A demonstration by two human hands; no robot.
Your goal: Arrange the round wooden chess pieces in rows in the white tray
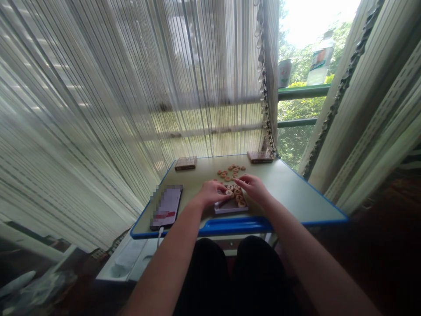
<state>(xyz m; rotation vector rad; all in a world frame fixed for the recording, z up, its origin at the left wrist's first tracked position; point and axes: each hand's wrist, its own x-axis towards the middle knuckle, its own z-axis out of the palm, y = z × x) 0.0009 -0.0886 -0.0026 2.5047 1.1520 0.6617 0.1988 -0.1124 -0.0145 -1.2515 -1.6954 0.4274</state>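
Discs [237,192] bearing characters too small to read sit in the box [231,210]; loose discs [228,179] lie beyond on the table [296,193]. Left hand [213,193] and right hand [252,186] bend narrowly over the box; whether either grips a disc, I cannot tell.

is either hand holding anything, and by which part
The left hand is at the left edge of a round piece; whether it grips it there cannot be told. Nor can any hold by the right hand be made out.
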